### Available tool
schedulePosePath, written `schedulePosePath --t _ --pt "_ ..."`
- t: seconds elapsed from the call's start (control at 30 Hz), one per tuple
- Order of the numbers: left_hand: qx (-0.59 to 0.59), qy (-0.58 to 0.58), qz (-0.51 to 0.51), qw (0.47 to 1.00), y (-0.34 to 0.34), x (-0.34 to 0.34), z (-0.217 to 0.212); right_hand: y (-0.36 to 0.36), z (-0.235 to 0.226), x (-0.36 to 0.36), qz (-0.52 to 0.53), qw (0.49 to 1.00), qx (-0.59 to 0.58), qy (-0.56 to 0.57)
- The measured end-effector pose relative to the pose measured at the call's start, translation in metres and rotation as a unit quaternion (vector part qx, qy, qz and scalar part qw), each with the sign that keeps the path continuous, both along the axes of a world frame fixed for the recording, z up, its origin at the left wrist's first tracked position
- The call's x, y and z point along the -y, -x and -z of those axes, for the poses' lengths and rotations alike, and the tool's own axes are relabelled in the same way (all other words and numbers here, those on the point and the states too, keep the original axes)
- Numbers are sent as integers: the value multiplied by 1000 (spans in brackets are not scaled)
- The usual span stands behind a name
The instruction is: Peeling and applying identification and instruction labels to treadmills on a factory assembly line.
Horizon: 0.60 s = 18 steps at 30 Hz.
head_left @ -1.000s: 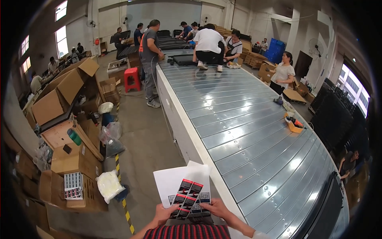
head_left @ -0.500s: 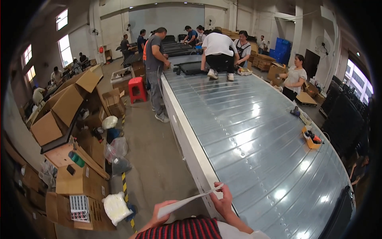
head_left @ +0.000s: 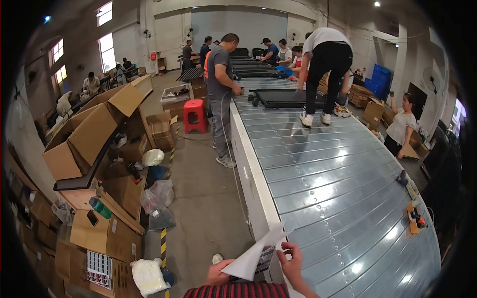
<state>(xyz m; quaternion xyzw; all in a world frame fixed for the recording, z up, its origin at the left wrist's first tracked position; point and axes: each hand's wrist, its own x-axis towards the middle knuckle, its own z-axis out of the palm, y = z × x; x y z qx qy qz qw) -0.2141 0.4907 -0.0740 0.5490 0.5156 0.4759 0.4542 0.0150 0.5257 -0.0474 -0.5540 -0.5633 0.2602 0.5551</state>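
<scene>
My left hand grips a white sheet by its near left edge, low in front of my red-and-black striped clothing. The sheet is curled, and dark printed blocks show on its turned side. Beside the sheet's right edge is my right hand, its fingers bent and slightly apart, with nothing visible between them. Just beyond my hands begins the white side rail of a long table with a ribbed, shiny metal top.
A person stands on the tabletop by a black panel; another works at its left side. A yellow tool bin sits at the right edge. Cardboard boxes, white bundles and a red stool stand left.
My right hand has come off the sheet's far end, and the sheet has curled upright in my left hand. The person on the table has risen from a crouch. My view has shifted left.
</scene>
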Motion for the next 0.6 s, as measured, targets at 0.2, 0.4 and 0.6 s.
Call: schedulePosePath --t 0.2,0.4,0.6 --pt "-2 67 21 998 23 -120 -28 44 -22 -89 -75 994 -57 46" --pt "-102 -32 187 977 45 -215 -17 85 -12 -158 -109 947 -242 180" --pt "-33 97 219 970 36 -280 -11 81 8 -212 -119 962 -193 152"
